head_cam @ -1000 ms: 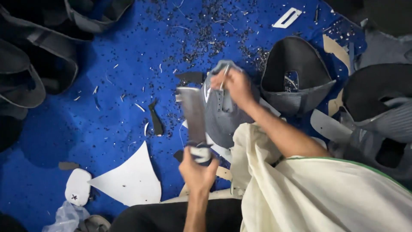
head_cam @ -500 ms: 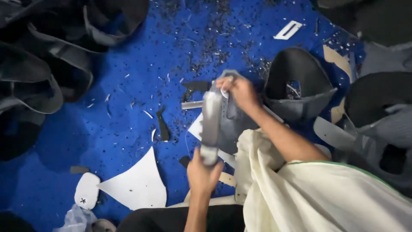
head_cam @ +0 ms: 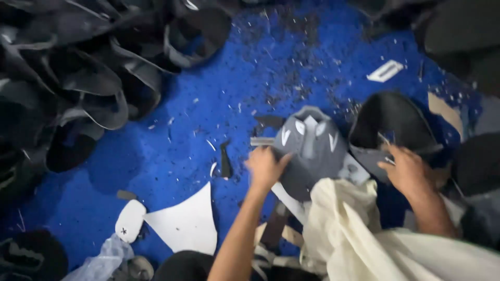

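Note:
A grey shoe upper (head_cam: 312, 151) with pale cut-out marks lies on the blue surface (head_cam: 156, 171) in front of me. My left hand (head_cam: 265, 167) is at its left edge, fingers curled on it. Further right, my right hand (head_cam: 409, 169) grips the near rim of a black shoe upper (head_cam: 390, 119) that stands open beside the grey one. A pale strip (head_cam: 289, 203) sticks out from under the grey upper. A cream cloth (head_cam: 364, 239) covers my lap below both hands.
Several black shoe uppers (head_cam: 78, 93) are piled along the left and top. A white paper pattern (head_cam: 182, 224), a small white oval piece (head_cam: 130, 221), a black scrap (head_cam: 225, 161) and a white tag (head_cam: 385, 70) lie among small trimmings. More dark pieces (head_cam: 476, 161) crowd the right edge.
My left hand no longer holds the long flat tool upright and now rests on the grey upper. My right hand has left the grey upper and moved right onto the black one.

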